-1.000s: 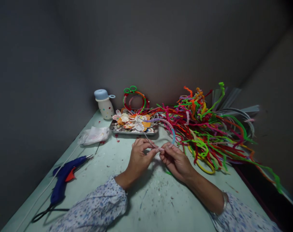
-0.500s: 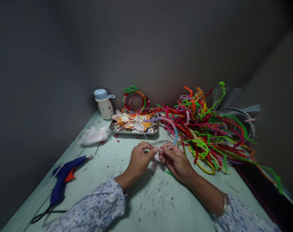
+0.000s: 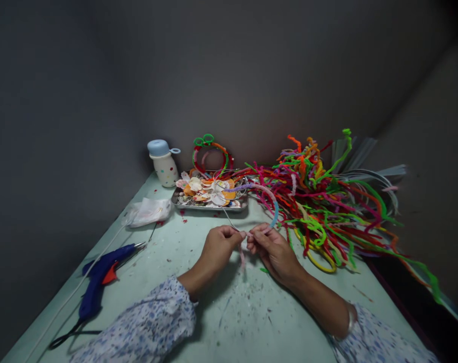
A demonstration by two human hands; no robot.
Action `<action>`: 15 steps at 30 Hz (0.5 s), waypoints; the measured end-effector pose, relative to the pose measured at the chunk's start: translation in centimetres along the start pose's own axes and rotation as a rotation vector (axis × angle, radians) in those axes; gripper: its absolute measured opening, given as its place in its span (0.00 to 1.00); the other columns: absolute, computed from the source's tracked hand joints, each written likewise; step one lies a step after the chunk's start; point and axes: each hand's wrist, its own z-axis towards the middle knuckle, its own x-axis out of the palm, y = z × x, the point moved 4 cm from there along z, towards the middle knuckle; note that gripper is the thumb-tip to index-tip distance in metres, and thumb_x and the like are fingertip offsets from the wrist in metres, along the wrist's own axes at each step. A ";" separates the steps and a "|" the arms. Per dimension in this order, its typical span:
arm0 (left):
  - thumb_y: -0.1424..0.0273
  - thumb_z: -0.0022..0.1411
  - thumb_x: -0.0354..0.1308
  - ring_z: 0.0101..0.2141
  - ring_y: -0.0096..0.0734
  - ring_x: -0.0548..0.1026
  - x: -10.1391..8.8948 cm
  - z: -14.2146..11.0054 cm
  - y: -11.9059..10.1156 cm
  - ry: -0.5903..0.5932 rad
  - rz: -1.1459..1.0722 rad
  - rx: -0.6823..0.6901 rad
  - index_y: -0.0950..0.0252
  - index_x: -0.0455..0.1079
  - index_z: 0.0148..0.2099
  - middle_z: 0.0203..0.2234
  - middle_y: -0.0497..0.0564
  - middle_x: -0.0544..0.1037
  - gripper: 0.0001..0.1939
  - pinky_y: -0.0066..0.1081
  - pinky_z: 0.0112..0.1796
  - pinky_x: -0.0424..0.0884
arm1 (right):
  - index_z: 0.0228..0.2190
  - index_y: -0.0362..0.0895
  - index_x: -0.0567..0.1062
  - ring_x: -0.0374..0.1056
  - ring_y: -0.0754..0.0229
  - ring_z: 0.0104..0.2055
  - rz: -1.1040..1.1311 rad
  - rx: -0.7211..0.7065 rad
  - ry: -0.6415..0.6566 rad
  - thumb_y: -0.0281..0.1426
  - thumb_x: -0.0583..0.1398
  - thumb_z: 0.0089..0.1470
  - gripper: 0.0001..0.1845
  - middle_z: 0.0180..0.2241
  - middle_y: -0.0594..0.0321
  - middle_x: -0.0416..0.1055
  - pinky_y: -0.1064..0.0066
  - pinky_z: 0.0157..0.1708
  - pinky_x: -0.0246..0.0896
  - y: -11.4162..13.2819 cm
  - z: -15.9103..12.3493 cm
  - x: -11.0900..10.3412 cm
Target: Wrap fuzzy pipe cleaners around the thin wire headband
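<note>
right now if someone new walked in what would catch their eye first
The big tangle of multicoloured pipe cleaners heaped on the right of the pale green table would likely grab them first. Next, in the middle, the left hand and right hand pinch a pink and blue pipe cleaner between their fingers. The blue hot glue gun at the front left stands out too.

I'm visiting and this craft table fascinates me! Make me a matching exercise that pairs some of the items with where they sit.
Items:
1. Blue hot glue gun
2. Dotted bottle with a blue lid
3. Metal tray of shells
4. Heap of pipe cleaners

Places on the table:
A. Right side
B. Back left corner
C. Front left
D. Back middle

Right pairs: 1-C, 2-B, 3-D, 4-A.
</note>
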 end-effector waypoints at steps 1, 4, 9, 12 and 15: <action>0.63 0.52 0.61 0.22 0.27 0.69 0.0 0.0 0.0 0.015 -0.021 -0.015 0.68 0.69 0.23 0.19 0.51 0.74 0.14 0.27 0.28 0.62 | 0.30 0.44 0.72 0.67 0.67 0.26 -0.003 0.000 0.003 0.35 0.65 0.50 0.09 0.25 0.66 0.73 0.77 0.27 0.62 0.0 0.0 0.0; 0.64 0.53 0.60 0.25 0.30 0.72 0.2 0.0 -0.1 0.080 -0.086 -0.021 0.69 0.72 0.25 0.23 0.54 0.77 0.13 0.29 0.31 0.64 | 0.29 0.44 0.72 0.67 0.67 0.26 0.007 0.001 0.003 0.35 0.64 0.51 0.08 0.25 0.66 0.72 0.77 0.26 0.62 0.0 0.0 0.0; 0.66 0.58 0.55 0.32 0.35 0.74 0.1 0.2 -0.5 0.094 0.022 0.095 0.68 0.74 0.31 0.27 0.54 0.78 0.11 0.32 0.37 0.67 | 0.29 0.43 0.72 0.66 0.69 0.25 0.090 0.020 -0.034 0.33 0.64 0.52 0.07 0.25 0.66 0.71 0.79 0.25 0.61 0.1 0.2 -0.4; 0.72 0.58 0.54 0.37 0.37 0.72 -0.7 -0.4 -1.6 -0.138 0.370 0.354 0.65 0.73 0.33 0.31 0.52 0.77 0.07 0.36 0.41 0.65 | 0.29 0.43 0.73 0.66 0.69 0.25 0.131 0.031 -0.074 0.33 0.64 0.50 0.07 0.25 0.65 0.71 0.80 0.24 0.61 0.3 0.2 -0.5; 0.75 0.56 0.56 0.41 0.39 0.68 -0.8 -1.5 -2.7 -0.333 0.679 0.640 0.64 0.71 0.38 0.36 0.53 0.74 0.07 0.39 0.44 0.62 | 0.29 0.42 0.73 0.66 0.68 0.26 0.148 0.033 -0.098 0.32 0.65 0.49 0.07 0.25 0.65 0.70 0.80 0.24 0.62 0.5 0.1 -0.5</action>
